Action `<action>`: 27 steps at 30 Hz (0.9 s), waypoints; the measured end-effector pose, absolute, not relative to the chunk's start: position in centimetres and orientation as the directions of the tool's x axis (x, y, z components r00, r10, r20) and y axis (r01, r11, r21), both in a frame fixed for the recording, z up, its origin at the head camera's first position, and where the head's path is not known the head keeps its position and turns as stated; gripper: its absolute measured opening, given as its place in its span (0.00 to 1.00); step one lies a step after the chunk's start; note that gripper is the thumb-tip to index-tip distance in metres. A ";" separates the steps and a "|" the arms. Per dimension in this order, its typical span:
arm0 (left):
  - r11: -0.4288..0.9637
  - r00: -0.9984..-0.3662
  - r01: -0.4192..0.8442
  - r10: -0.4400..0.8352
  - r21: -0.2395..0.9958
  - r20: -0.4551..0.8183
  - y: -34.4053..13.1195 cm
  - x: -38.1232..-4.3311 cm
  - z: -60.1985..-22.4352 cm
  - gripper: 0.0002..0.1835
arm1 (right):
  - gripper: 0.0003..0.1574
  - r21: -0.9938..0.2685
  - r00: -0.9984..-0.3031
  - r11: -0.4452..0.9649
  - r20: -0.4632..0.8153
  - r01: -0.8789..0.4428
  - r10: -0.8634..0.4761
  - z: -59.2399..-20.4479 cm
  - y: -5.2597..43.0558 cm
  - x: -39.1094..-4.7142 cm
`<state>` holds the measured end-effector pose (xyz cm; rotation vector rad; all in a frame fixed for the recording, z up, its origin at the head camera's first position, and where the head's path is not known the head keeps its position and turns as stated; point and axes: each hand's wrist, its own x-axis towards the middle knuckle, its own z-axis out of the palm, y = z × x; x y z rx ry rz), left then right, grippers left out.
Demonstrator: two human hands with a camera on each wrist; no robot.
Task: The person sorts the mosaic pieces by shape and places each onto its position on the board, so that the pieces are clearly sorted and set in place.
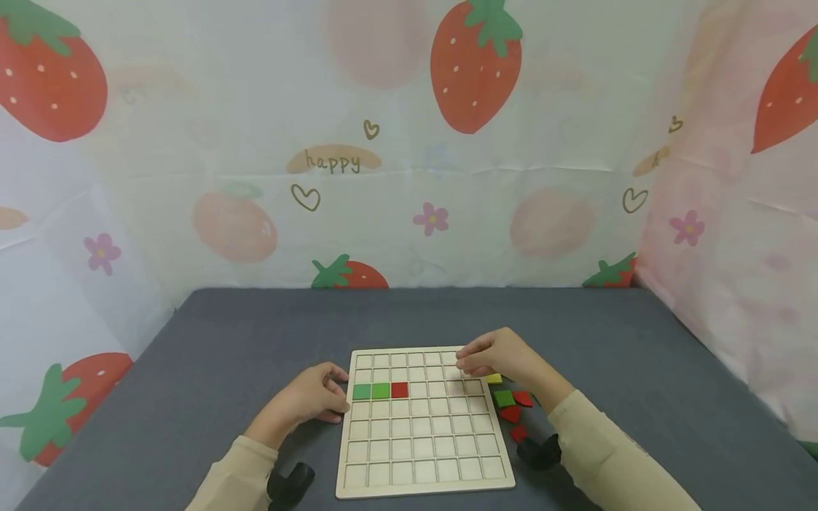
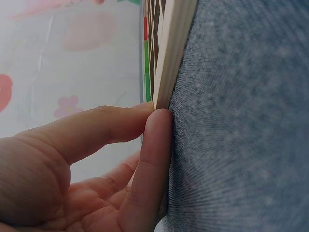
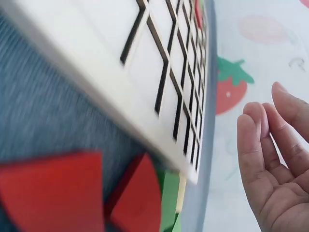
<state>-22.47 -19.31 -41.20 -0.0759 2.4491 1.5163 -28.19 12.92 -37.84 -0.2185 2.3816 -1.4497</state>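
A pale wooden grid board (image 1: 422, 429) lies on the dark cloth. In its third row from the far edge sit two green squares, including the second green square (image 1: 380, 391), and a red square (image 1: 399, 389). My left hand (image 1: 309, 392) holds the board's left edge between thumb and finger; the left wrist view shows the thumb tip (image 2: 147, 107) at the top of the edge. Over the board's far right corner hovers my right hand (image 1: 505, 355), its fingers loosely bent. The right wrist view shows a gap between thumb and fingers (image 3: 248, 130), with nothing seen there.
Right of the board lie loose pieces: a yellow piece (image 1: 494, 379), a green piece (image 1: 504, 399), and red ones, among them a red rounded piece (image 1: 510, 414) and a small red piece (image 1: 519, 433). A strawberry-print curtain (image 1: 409, 234) surrounds the dark table (image 1: 255, 326).
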 end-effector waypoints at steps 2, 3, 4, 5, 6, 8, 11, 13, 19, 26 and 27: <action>0.452 -0.965 -0.178 0.094 0.874 -0.245 -19.3 -22.4 -41.2 0.25 | 0.22 -0.883 -0.934 0.466 -0.207 0.050 -0.292 -37.9 13.8 -28.2; 0.450 -0.965 -0.176 0.096 0.875 -0.243 -19.3 -22.4 -41.2 0.25 | 0.22 -0.881 -0.937 0.471 -0.204 0.050 -0.282 -37.9 14.2 -28.2; 0.449 -0.966 -0.175 0.096 0.876 -0.242 -19.3 -22.4 -41.1 0.25 | 0.23 -0.876 -0.941 0.479 -0.205 0.054 -0.270 -38.0 14.6 -28.2; 0.447 -0.966 -0.173 0.097 0.878 -0.240 -19.3 -22.4 -41.2 0.25 | 0.23 -0.872 -0.944 0.487 -0.207 0.059 -0.257 -38.0 15.0 -28.3; 0.445 -0.966 -0.172 0.099 0.879 -0.239 -19.3 -22.4 -41.2 0.25 | 0.24 -0.870 -0.946 0.489 -0.209 0.065 -0.247 -38.0 15.4 -28.3; 0.443 -0.967 -0.169 0.098 0.880 -0.235 -19.3 -22.4 -41.2 0.25 | 0.24 -0.865 -0.948 0.496 -0.214 0.073 -0.234 -38.1 16.1 -28.3; 0.444 -0.968 -0.170 0.092 0.880 -0.234 -19.4 -22.4 -41.2 0.25 | 0.27 -0.866 -0.946 0.494 -0.223 0.082 -0.234 -38.2 16.9 -28.3; 0.444 -0.969 -0.171 0.088 0.879 -0.232 -19.4 -22.4 -41.2 0.25 | 0.29 -0.869 -0.946 0.486 -0.226 0.087 -0.233 -38.1 17.4 -28.4; 0.444 -0.970 -0.171 0.082 0.879 -0.230 -19.5 -22.4 -41.3 0.25 | 0.31 -0.870 -0.950 0.483 -0.228 0.099 -0.216 -38.2 18.7 -28.7; 0.440 -0.967 -0.177 0.088 0.880 -0.239 -19.5 -22.4 -41.3 0.25 | 0.30 -0.870 -0.960 0.473 -0.235 0.136 -0.155 -38.6 19.9 -29.2; 0.440 -0.967 -0.179 0.087 0.880 -0.240 -19.5 -22.4 -41.3 0.25 | 0.30 -0.870 -0.961 0.475 -0.230 0.132 -0.154 -38.7 20.0 -29.3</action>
